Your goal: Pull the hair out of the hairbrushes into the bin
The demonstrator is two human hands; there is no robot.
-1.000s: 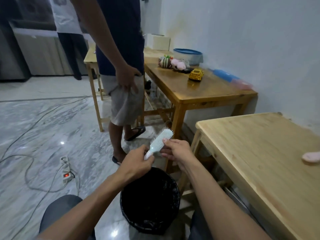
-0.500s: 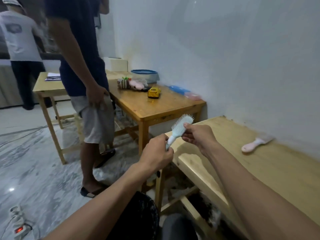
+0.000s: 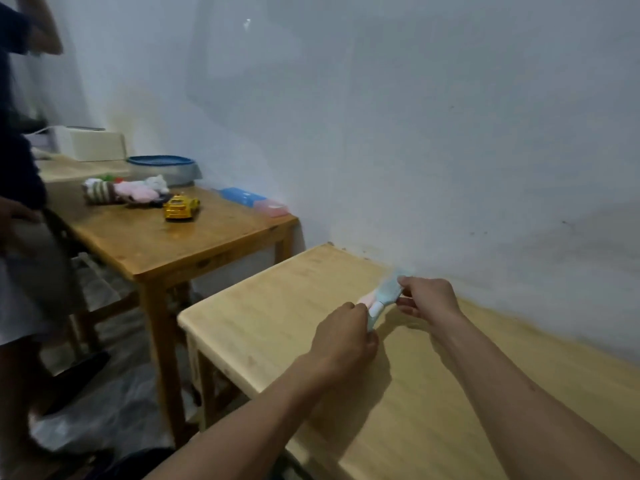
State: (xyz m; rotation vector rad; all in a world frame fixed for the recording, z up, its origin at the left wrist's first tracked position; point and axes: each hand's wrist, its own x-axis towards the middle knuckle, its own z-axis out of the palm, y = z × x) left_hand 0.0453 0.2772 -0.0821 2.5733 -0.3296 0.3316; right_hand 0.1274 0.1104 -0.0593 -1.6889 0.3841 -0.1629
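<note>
A light blue hairbrush [image 3: 389,292], blurred, is held low over the pale wooden table [image 3: 277,306] near the wall. My left hand [image 3: 346,336] grips its handle. My right hand [image 3: 429,299] pinches the bristle head at its far end. A bit of a pink hairbrush [image 3: 365,300] shows just behind the blue one, mostly hidden by my left hand. The bin is out of view.
A darker wooden table [image 3: 156,244] stands to the left with a yellow toy car [image 3: 180,206], soft toys [image 3: 121,192], a blue-lidded tub [image 3: 162,168] and a blue and pink box [image 3: 254,200]. A person [image 3: 27,254] stands at the far left. The white wall runs along the right.
My view has swung right and away from the black bin. Both hands carried the blue brush from above the bin to over the pale table, beside the pink brush.
</note>
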